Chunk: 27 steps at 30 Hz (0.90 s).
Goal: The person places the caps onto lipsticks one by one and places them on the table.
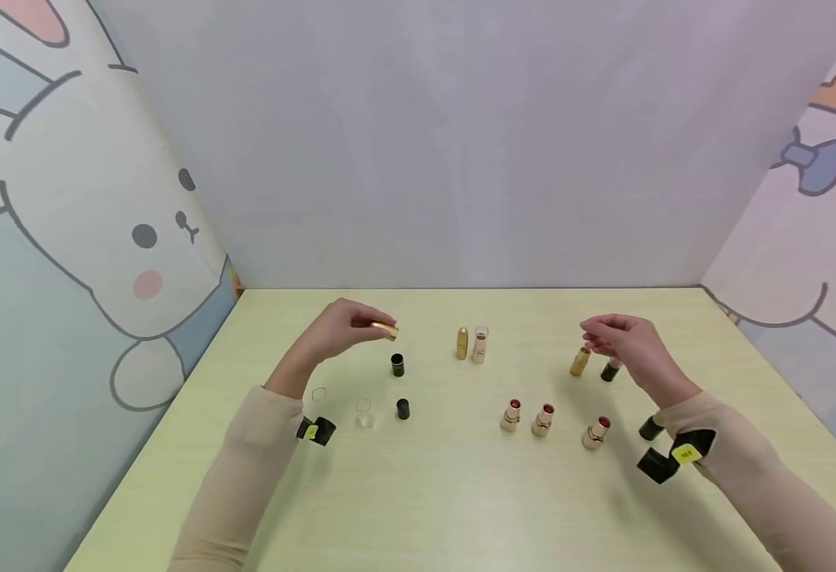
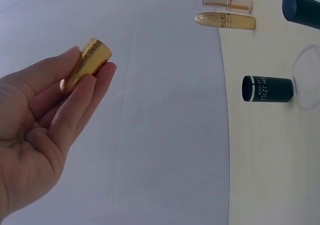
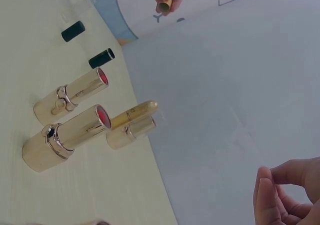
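In the head view my left hand (image 1: 350, 327) pinches a gold lipstick cap (image 1: 385, 330) between thumb and fingers, raised above the table's left side. The left wrist view shows the smooth metallic cap (image 2: 86, 65) tilted in the fingertips. My right hand (image 1: 621, 342) is over the right side, thumb and fingers loosely bent, nothing visible between them in the right wrist view. Just below its fingertips stands an uncapped gold lipstick (image 1: 580, 362). Beside that, partly behind the hand, is a black-based lipstick (image 1: 609, 371).
Three uncapped lipsticks with red tips, one of them here (image 1: 543, 421), stand front right of centre. A capped gold lipstick (image 1: 462, 343) and a clear-capped one (image 1: 479, 348) stand behind. Black caps (image 1: 397, 365) and clear caps (image 1: 365, 415) are left. Another black-based tube (image 1: 651, 428) sits by the right wrist.
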Available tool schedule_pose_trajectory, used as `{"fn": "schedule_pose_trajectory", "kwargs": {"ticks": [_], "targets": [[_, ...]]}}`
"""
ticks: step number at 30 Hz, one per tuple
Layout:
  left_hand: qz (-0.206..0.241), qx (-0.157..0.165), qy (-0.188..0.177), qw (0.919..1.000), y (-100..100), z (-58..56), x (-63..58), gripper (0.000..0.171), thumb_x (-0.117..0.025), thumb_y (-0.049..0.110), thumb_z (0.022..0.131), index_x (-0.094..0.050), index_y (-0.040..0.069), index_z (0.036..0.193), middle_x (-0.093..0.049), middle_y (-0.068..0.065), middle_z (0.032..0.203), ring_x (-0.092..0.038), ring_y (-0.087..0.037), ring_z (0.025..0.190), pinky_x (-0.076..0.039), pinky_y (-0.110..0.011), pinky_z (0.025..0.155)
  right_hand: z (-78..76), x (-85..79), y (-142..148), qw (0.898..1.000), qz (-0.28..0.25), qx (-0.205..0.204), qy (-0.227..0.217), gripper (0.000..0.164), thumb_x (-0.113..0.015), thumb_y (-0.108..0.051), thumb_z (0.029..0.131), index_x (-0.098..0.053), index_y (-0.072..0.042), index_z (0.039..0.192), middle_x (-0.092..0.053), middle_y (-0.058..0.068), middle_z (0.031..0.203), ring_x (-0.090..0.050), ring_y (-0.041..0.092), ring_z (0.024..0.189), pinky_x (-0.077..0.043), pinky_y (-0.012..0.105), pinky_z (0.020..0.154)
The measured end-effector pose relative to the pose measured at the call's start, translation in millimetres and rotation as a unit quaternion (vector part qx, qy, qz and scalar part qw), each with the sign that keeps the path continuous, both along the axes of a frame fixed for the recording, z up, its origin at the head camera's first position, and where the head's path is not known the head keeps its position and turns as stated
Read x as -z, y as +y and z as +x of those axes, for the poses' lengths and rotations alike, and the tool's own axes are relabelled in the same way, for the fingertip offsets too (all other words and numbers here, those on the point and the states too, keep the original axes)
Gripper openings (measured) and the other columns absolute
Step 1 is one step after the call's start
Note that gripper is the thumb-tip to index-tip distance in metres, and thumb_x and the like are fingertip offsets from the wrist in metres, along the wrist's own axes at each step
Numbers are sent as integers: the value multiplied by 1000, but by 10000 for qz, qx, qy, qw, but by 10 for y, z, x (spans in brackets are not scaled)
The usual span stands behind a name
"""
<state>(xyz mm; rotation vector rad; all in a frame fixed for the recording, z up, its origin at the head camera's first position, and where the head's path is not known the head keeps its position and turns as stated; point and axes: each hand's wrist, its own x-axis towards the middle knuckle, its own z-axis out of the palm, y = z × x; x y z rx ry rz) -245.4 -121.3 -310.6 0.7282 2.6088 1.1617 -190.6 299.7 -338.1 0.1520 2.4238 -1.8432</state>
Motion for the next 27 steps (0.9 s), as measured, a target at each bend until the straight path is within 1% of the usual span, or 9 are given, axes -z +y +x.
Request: {"fn": "schedule_pose_trajectory", "kwargs": {"ticks": [2, 4, 6, 8, 11, 16, 18, 20, 27], "targets": [[-3, 8, -11, 10000, -5, 11, 12, 22, -63, 17, 88, -69, 11, 108, -69, -7, 104, -65, -14, 90, -51, -28, 78, -9, 4, 13, 9995, 306, -15, 52, 23, -59, -33, 90, -62, -13, 99, -62, -18, 76, -62, 2, 74, -52, 16, 72], [6, 32, 4, 10000, -11, 21, 9, 23, -63, 17, 87, -69, 10, 108, -69, -7, 104, -65, -14, 90, -51, -27, 78, -23, 6, 33, 9965, 834, 2, 108, 35, -58, -35, 90, -59, -5, 107, -62, -17, 76, -62, -1, 73, -53, 18, 71], [51, 34, 4, 10000, -21, 30, 3, 23, -63, 17, 87, -69, 9, 108, -69, -8, 104, -65, -14, 90, -51, -27, 78, -41, 17, 63, 9873, 1581, -48, 156, 47, -56, -39, 90, -57, 1, 112, -67, -6, 81, -61, 0, 73, -54, 23, 70], [104, 19, 5, 9999, -39, 42, -10, 24, -64, 17, 87, -69, 9, 108, -69, -8, 104, -65, -14, 91, -51, -28, 79, -59, 37, 86, 9733, 2285, -119, 156, 53, -56, -44, 89, -57, 3, 114, -68, 5, 87, -63, 5, 74, -53, 26, 67], [171, -37, -17, 9998, -66, 64, -38, 24, -64, 18, 87, -68, 10, 109, -69, -9, 104, -66, -15, 92, -52, -30, 81, -75, 71, 85, 9509, 3069, -363, 158, 54, -58, -46, 87, -60, 2, 110, -66, 20, 99, -64, 18, 76, -51, 29, 63], [155, -61, -23, 9999, -82, 82, -62, 24, -65, 18, 86, -69, 9, 108, -69, -9, 104, -66, -14, 90, -51, -28, 80, -95, 108, 12, 9143, 3965, -757, 333, 55, -65, -37, 84, -60, 11, 109, -64, 26, 102, -63, 32, 85, -52, 38, 68], [129, -32, -5, 9999, -78, 82, -56, 24, -65, 18, 86, -69, 8, 108, -70, -8, 103, -65, -12, 89, -51, -26, 78, -115, 118, -7, 9036, 4179, -859, 386, 56, -66, -34, 82, -59, 14, 109, -63, 29, 103, -62, 35, 87, -51, 43, 72], [99, -3, 14, 10000, -74, 80, -43, 25, -65, 17, 86, -69, 7, 108, -70, -8, 102, -65, -11, 88, -50, -25, 77, -147, 135, -13, 8997, 4253, -912, 354, 56, -67, -32, 81, -58, 16, 108, -61, 31, 104, -61, 37, 88, -50, 45, 74], [90, 140, 64, 9998, -48, 72, -8, 23, -65, 16, 86, -69, 8, 107, -70, -9, 102, -64, -11, 86, -50, -25, 75, -250, 246, -6, 8980, 4284, -1002, 116, 51, -71, -25, 76, -59, 17, 103, -60, 32, 104, -62, 35, 84, -50, 46, 75]]}}
